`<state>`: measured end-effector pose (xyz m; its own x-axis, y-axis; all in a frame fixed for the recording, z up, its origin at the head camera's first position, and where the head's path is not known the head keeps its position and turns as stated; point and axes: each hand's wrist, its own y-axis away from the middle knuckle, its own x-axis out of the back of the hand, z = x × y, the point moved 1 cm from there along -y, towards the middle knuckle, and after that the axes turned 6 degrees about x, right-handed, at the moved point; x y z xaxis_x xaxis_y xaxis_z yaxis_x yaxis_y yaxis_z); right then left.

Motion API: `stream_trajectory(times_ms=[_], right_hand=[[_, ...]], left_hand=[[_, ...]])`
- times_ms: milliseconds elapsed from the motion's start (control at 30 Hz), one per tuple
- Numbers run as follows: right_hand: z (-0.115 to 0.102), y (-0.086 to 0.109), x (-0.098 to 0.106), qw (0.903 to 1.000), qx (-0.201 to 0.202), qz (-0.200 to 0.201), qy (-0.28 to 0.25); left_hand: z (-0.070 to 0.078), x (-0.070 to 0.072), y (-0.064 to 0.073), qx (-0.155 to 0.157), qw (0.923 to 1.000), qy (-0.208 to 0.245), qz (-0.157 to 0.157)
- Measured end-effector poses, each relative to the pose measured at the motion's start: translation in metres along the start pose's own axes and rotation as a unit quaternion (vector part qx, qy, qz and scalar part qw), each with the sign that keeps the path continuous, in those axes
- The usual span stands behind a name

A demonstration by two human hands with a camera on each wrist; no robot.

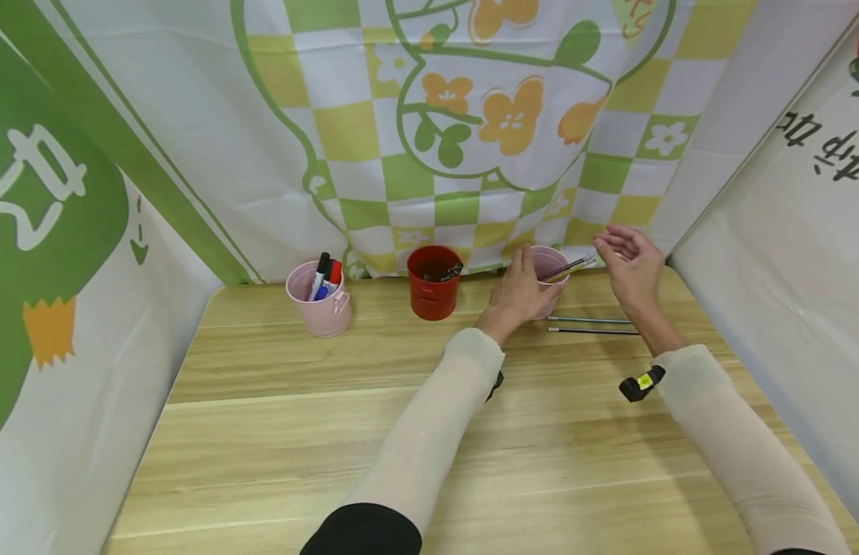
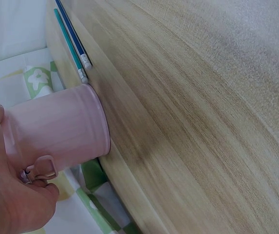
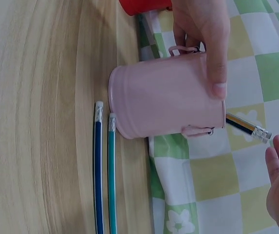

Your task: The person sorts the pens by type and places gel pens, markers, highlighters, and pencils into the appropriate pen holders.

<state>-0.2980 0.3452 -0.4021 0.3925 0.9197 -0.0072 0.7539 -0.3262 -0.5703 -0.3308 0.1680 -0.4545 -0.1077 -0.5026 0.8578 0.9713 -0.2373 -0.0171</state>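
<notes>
My left hand (image 1: 514,297) grips a small pink bucket (image 3: 163,97) near the back right of the table, thumb over its rim and fingers by a side handle. A few pencils (image 3: 244,126) lean inside it, their eraser ends jutting past the rim. Close to those ends, my right hand (image 1: 634,270) is held up with loosely bent fingers; in the right wrist view a gap shows between fingertips and pencils. In front of the bucket, a teal pencil (image 3: 112,170) and a dark blue pencil (image 3: 98,170) lie side by side on the table.
A red bucket (image 1: 432,301) with dark items inside stands left of my left hand. Farther left, another pink bucket (image 1: 325,314) holds several markers (image 1: 327,277). Printed cloth (image 1: 457,200) hangs along the table's back edge, and white panels rise on both sides.
</notes>
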Motion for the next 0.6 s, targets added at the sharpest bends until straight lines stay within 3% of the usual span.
stream_trajectory(times_ms=[133, 367, 600], right_hand=[[0.002, 0.000, 0.005, 0.9994, -0.004, -0.009, 0.033], [-0.018, 0.006, 0.009, 0.9978, 0.007, -0.036, 0.056], [-0.020, 0.009, 0.018, 0.9913, 0.012, -0.062, 0.116]], left_hand=[[0.000, -0.001, -0.001, 0.001, 1.0000, -0.001, 0.002], [0.000, -0.001, -0.001, 0.000, 1.0000, -0.006, 0.003], [0.000, 0.000, 0.000, -0.003, 1.0000, 0.001, 0.007]])
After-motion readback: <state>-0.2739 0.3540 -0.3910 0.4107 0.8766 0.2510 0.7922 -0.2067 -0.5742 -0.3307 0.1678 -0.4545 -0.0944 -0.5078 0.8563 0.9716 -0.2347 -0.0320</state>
